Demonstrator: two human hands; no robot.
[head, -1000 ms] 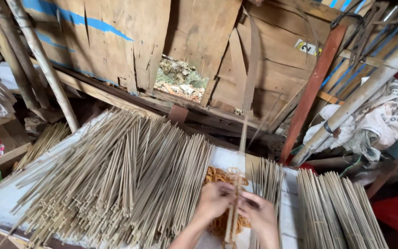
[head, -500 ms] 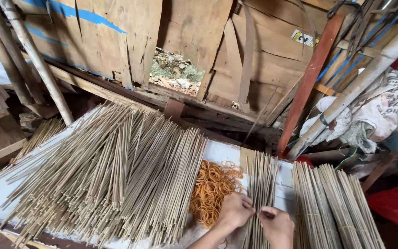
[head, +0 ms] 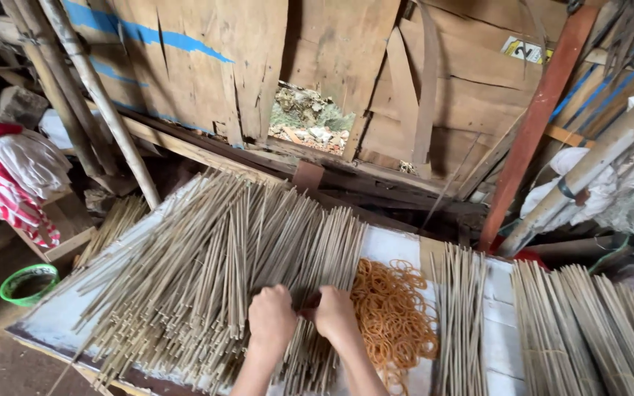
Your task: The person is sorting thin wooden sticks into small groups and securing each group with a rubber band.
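Both hands, left (head: 271, 317) and right (head: 336, 314), press knuckles-up into the big heap of sticks (head: 214, 271) on the worktop (head: 494, 345); the fingers are curled under, and I cannot tell what they pinch. A careless tug could scatter sticks off the near edge or into the rubber bands (head: 394, 319) lying loose alongside. The green bowl (head: 28, 283) below looks empty.

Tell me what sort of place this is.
Probably a small, makeshift workshop for sorting and bundling thin bamboo sticks. A big pile of sticks covers a white table, with orange rubber bands heaped beside tied bundles. The back wall is rough wooden boards.
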